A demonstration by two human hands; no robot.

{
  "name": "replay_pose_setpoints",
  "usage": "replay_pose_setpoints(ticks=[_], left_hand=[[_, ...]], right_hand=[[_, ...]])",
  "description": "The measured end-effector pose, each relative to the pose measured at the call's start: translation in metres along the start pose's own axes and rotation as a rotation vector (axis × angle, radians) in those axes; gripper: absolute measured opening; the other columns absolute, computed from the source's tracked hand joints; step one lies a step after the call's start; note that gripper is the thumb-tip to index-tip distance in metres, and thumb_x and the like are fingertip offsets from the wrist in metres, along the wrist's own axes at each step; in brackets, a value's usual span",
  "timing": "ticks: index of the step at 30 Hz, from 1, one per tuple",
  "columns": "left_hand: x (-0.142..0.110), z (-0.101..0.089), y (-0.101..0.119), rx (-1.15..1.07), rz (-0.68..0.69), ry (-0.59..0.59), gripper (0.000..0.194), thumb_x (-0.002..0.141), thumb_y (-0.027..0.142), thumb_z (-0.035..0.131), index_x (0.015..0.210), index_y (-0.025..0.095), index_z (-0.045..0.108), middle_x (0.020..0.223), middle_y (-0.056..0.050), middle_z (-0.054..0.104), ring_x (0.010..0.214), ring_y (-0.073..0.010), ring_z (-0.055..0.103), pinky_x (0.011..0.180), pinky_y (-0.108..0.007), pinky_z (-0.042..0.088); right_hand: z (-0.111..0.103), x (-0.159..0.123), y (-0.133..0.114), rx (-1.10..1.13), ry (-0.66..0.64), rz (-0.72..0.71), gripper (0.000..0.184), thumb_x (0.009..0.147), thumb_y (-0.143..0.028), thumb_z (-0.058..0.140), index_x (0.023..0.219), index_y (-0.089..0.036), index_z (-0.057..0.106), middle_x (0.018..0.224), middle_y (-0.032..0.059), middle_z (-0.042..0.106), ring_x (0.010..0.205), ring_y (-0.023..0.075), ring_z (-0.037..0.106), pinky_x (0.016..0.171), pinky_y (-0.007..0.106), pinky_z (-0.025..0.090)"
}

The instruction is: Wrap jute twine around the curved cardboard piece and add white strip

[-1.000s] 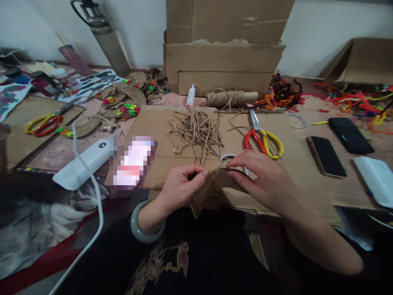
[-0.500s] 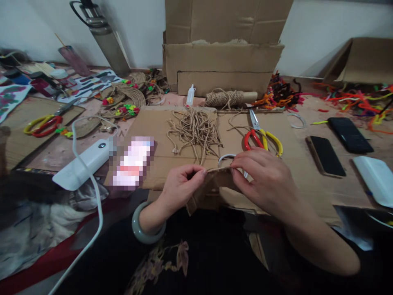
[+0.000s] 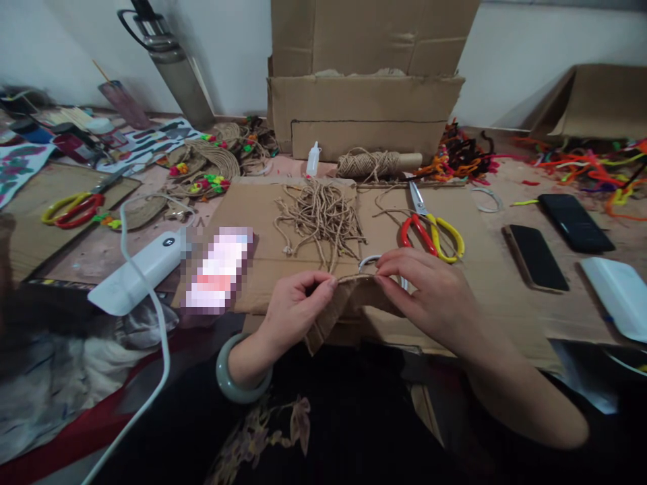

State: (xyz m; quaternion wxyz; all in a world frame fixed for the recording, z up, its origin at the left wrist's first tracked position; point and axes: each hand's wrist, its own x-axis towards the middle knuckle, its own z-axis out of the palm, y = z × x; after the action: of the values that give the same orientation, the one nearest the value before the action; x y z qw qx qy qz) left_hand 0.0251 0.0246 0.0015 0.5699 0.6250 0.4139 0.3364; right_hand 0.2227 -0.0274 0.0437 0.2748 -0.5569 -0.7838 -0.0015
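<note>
A curved strip of brown cardboard is held up near my body, at the front edge of the work surface. My left hand pinches its top edge between thumb and forefinger. A short way to the right, my right hand pinches the same edge with its fingertips. Behind the right fingers a white ring lies partly hidden. Just beyond the hands is a loose heap of cut jute cords. Scissors with red and yellow handles lie partly open past my right hand.
A large cardboard sheet covers the middle of the table. At its back are a twine roll and a small glue bottle. A lit phone and white power bank lie left; dark phones lie right.
My right fingertips have shifted slightly left along the cardboard edge, and the strip's raised edge bows more. My left hand has hardly moved.
</note>
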Motion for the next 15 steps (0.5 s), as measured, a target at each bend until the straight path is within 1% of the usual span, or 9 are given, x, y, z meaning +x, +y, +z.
replay_pose_setpoints(ticks=[2,4,8,9,11,13,15], left_hand=[[0.0,0.0003,-0.001,-0.002,0.004,0.002,0.025,0.079,0.036,0.057,0.075,0.014,0.068,0.063,-0.001,0.061,0.057,-0.0113,0.052,0.052,-0.021,0.042],[-0.0005,0.0004,-0.0015,0.005,0.014,0.003,0.025,0.079,0.037,0.057,0.075,0.015,0.068,0.063,-0.001,0.061,0.056,-0.0111,0.052,0.052,-0.021,0.042],[-0.0022,-0.0004,0.0011,0.069,0.037,-0.004,0.025,0.08,0.035,0.056,0.076,0.015,0.068,0.062,-0.001,0.061,0.058,-0.0108,0.052,0.052,-0.02,0.041],[-0.0026,-0.0007,0.0024,0.086,0.045,-0.007,0.025,0.08,0.035,0.055,0.076,0.015,0.068,0.062,-0.001,0.061,0.058,-0.0108,0.052,0.052,-0.02,0.041],[-0.0032,-0.0014,0.005,0.114,0.064,-0.012,0.025,0.081,0.035,0.054,0.076,0.015,0.068,0.062,-0.001,0.062,0.058,-0.0108,0.053,0.052,-0.02,0.041],[-0.0037,-0.0021,0.0065,0.145,0.085,-0.014,0.024,0.081,0.034,0.054,0.076,0.014,0.068,0.061,-0.001,0.062,0.057,-0.0108,0.052,0.052,-0.02,0.041],[-0.0045,-0.0027,0.0059,0.172,0.1,-0.015,0.025,0.081,0.034,0.054,0.076,0.014,0.069,0.061,-0.001,0.062,0.056,-0.0109,0.052,0.053,-0.02,0.041]], right_hand=[[0.001,0.0001,0.0008,0.016,0.015,-0.004,0.009,0.085,-0.018,0.051,0.077,-0.019,0.056,0.083,0.0054,0.067,0.082,0.0175,0.063,0.073,0.03,0.048],[0.0021,0.0006,0.002,0.05,-0.005,0.014,0.009,0.084,-0.017,0.052,0.076,-0.019,0.056,0.084,0.0051,0.068,0.081,0.0166,0.064,0.072,0.029,0.048],[0.0039,0.0029,0.005,0.173,-0.126,0.178,0.008,0.08,-0.017,0.054,0.074,-0.019,0.058,0.078,0.0021,0.069,0.072,0.0143,0.064,0.063,0.025,0.049],[0.0043,0.0036,0.0055,0.201,-0.142,0.22,0.007,0.079,-0.017,0.055,0.074,-0.019,0.058,0.076,0.0014,0.068,0.069,0.0137,0.064,0.061,0.024,0.048],[0.0048,0.005,0.0064,0.251,-0.148,0.27,0.007,0.079,-0.018,0.055,0.081,-0.018,0.062,0.073,0.0009,0.069,0.064,0.0125,0.063,0.057,0.023,0.048],[0.005,0.0059,0.0072,0.299,-0.154,0.265,0.014,0.08,-0.019,0.054,0.091,-0.018,0.064,0.079,0.002,0.07,0.067,0.0122,0.063,0.059,0.023,0.048],[0.0044,0.0064,0.0079,0.324,-0.178,0.234,0.016,0.082,-0.019,0.053,0.093,-0.019,0.065,0.084,0.0029,0.071,0.073,0.0128,0.064,0.064,0.024,0.049]])
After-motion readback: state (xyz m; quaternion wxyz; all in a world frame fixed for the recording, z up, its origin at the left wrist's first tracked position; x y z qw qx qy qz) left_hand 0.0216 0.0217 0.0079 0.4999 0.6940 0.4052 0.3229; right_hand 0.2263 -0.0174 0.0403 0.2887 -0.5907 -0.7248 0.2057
